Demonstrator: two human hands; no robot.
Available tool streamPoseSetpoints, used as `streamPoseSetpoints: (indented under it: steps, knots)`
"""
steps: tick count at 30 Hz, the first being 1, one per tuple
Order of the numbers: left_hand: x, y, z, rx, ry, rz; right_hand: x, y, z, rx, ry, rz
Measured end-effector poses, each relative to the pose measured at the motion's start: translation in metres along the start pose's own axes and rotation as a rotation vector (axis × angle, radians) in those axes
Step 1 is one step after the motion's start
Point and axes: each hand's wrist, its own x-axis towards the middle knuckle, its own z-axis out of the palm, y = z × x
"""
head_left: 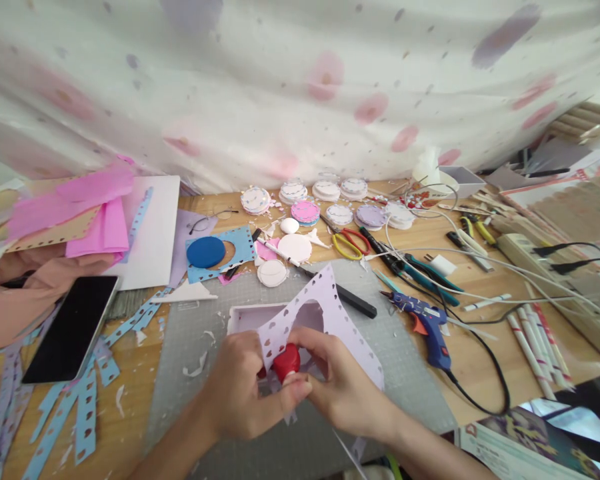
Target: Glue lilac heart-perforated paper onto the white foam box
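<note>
Now my left hand (243,393) is closed around a small red punch (285,362), and my right hand (340,387) pinches the lilac paper sheet (320,313) just beside it, so both hands meet over the grey cutting mat (380,333), near its front edge. The sheet has a round hole cut in the middle and small heart holes along its border. It stands up bent between my fingers, with one corner pointing away from me.

I judge the paper as very light and thin. It bends easily and can tear at the punched border, so I think it is better to hold it on the plain part close to the punch, not at the perforated edge. The punch looks hard and smooth, maybe a little slippery, and it wants a firm grip from the whole hand.

Room for moving is small. Behind the sheet lies a shallow white tray (240,317), and a black knife (353,300) lies near, at the right of it. A blue glue gun (427,323) with its cable is on the right, well apart from my hands. A black phone (70,327) rests at the left, on the wooden table (130,407), among blue paper strips (80,407).
</note>
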Motion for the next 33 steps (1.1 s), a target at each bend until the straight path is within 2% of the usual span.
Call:
streamPoseSetpoints:
  steps: [4,9,16,19,23,29,33]
  knots:
    - [-0.002,-0.001,0.004,-0.002,0.011,-0.028,0.001,0.003,0.000,0.014,0.019,-0.007]
    - [-0.002,0.006,0.001,-0.007,0.045,-0.042,0.004,-0.004,-0.007,0.002,-0.031,-0.013]
    - [-0.007,0.010,-0.004,-0.033,0.022,-0.211,-0.003,-0.016,-0.020,-0.206,0.057,-0.154]
    - [-0.013,0.008,0.002,-0.020,0.075,-0.256,-0.007,-0.016,-0.023,-0.306,0.057,-0.177]
    - [-0.017,0.011,0.009,-0.005,0.168,-0.272,-0.007,-0.022,-0.025,-0.425,0.009,-0.170]
    - [-0.020,0.016,0.014,-0.102,0.188,-0.375,-0.005,-0.017,-0.022,-0.569,-0.013,-0.121]
    - [-0.024,0.013,0.016,-0.132,0.206,-0.414,-0.007,-0.014,-0.021,-0.560,0.039,-0.128]
